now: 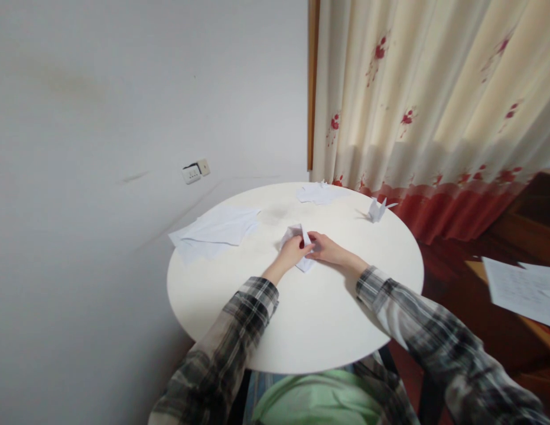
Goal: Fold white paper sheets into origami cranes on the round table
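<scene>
A partly folded sheet of white paper (pixel 305 265) is between my two hands, over the middle of the round white table (pixel 296 330). My left hand (pixel 292 251) is closed on its left part, fingers bent over the paper. From the right, my right hand (pixel 326 248) pinches the paper's right edge with thumb and fingers. One flap stands up above my fingers. The paper's underside and some fingertips are hidden. Farther right on the table stands a folded paper crane (pixel 377 210), apart from both hands.
Loose white sheets (pixel 217 227) lie at the table's left, and more paper (pixel 321 193) at its far edge. A wall with a socket (pixel 192 173) borders the left side. Behind is a flowered curtain (pixel 416 106). Written pages (pixel 520 289) rest on wooden furniture at right.
</scene>
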### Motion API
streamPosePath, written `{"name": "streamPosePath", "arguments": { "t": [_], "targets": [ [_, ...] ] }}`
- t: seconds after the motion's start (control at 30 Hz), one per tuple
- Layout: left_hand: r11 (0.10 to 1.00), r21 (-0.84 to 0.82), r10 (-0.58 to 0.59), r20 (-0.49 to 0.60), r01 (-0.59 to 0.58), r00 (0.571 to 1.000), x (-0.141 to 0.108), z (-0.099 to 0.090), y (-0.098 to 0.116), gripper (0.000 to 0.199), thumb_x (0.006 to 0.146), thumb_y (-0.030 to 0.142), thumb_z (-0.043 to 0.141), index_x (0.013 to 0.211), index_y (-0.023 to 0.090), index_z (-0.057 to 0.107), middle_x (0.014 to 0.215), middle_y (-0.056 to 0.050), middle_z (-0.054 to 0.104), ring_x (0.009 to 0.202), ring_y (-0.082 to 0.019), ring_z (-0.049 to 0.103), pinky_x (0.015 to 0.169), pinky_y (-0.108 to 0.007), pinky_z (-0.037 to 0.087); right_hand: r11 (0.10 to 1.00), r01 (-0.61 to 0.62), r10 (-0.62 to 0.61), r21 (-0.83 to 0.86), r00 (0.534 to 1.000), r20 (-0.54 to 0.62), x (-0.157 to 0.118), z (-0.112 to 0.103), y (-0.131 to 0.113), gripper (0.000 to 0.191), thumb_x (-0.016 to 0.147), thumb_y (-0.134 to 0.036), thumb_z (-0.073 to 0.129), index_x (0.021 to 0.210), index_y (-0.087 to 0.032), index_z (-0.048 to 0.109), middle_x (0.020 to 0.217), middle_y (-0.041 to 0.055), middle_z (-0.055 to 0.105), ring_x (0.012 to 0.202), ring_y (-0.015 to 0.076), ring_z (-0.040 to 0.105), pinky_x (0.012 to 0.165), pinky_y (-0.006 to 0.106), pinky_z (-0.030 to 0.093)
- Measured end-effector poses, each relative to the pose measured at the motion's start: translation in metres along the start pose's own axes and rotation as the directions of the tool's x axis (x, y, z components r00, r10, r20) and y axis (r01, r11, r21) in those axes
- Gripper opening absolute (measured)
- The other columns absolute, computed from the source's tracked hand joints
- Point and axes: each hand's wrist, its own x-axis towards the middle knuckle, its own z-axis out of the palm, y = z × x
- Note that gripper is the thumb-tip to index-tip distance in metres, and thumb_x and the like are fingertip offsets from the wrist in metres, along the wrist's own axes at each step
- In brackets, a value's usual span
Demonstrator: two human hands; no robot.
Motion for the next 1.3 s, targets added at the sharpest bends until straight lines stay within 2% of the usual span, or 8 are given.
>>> {"name": "streamPosePath", "arguments": {
  "t": [0.2, 0.43, 0.67, 0.9, 1.13, 1.3],
  "targets": [
    [0.979, -0.202, 0.005, 0.025, 0.000, 1.000, 0.005, -0.001, -0.006, 0.023, 0.067, 0.020, 0.064, 0.087, 0.009, 0.062, 0.083, -0.008, 0.066, 0.073, -0.017, 0.059, 0.066, -0.026, 0.046, 0.996, 0.003, -0.006, -0.088, 1.000, -0.027, 0.001, 0.004, 0.003, 0.061, 0.061, -0.030, 0.071, 0.114, -0.014, 0.047, 0.111, 0.0111, 0.055, 0.100, 0.0223, 0.050, 0.089, 0.037, 0.036],
    [0.971, -0.239, 0.012, 0.031, -0.004, 0.999, 0.004, -0.005, -0.004, 0.016, 0.068, 0.017, 0.061, 0.081, 0.009, 0.063, 0.080, -0.008, 0.067, 0.072, -0.017, 0.060, 0.067, -0.028, 0.048, 0.998, 0.026, -0.027, -0.049, 1.000, -0.013, 0.001, 0.003, 0.004, 0.060, 0.061, -0.031, 0.071, 0.113, -0.013, 0.047, 0.111, 0.0119, 0.055, 0.100, 0.0231, 0.051, 0.089, 0.038, 0.038],
    [0.981, -0.184, -0.059, 0.047, 0.067, 0.997, 0.002, -0.009, 0.005, 0.015, 0.067, 0.009, 0.061, 0.082, 0.010, 0.063, 0.084, -0.008, 0.068, 0.075, -0.017, 0.061, 0.071, -0.027, 0.048, 1.000, 0.023, -0.023, -0.008, 0.999, -0.022, 0.001, 0.003, 0.003, 0.057, 0.061, -0.029, 0.071, 0.111, -0.017, 0.048, 0.110, 0.0090, 0.056, 0.099, 0.0221, 0.052, 0.086, 0.037, 0.039],
    [0.983, -0.176, -0.041, 0.053, 0.050, 0.998, 0.001, -0.011, 0.005, 0.018, 0.068, 0.009, 0.061, 0.086, 0.010, 0.064, 0.089, -0.008, 0.068, 0.080, -0.017, 0.062, 0.075, -0.028, 0.048, 1.000, -0.006, 0.007, 0.029, 1.000, -0.021, 0.000, 0.003, 0.003, 0.058, 0.060, -0.024, 0.071, 0.112, -0.014, 0.047, 0.111, 0.0099, 0.056, 0.099, 0.0215, 0.052, 0.086, 0.037, 0.040],
    [0.997, -0.079, -0.001, 0.058, 0.005, 0.998, 0.000, -0.011, -0.004, 0.023, 0.073, 0.016, 0.059, 0.094, 0.009, 0.063, 0.097, -0.012, 0.066, 0.087, -0.020, 0.061, 0.080, -0.029, 0.047, 0.998, -0.057, 0.057, -0.026, 0.998, -0.027, 0.000, 0.004, 0.006, 0.062, 0.060, -0.026, 0.072, 0.115, -0.014, 0.045, 0.113, 0.0117, 0.054, 0.102, 0.0223, 0.051, 0.089, 0.038, 0.038],
    [0.999, -0.033, 0.019, 0.086, -0.016, 0.996, 0.001, -0.013, -0.007, 0.022, 0.075, 0.018, 0.056, 0.094, 0.008, 0.062, 0.097, -0.013, 0.066, 0.088, -0.020, 0.061, 0.080, -0.030, 0.046, 0.998, -0.051, 0.051, -0.025, 0.999, -0.014, 0.001, 0.005, 0.008, 0.060, 0.061, -0.026, 0.072, 0.114, -0.014, 0.046, 0.112, 0.0117, 0.055, 0.101, 0.0218, 0.051, 0.089, 0.039, 0.038]
  ]
}}
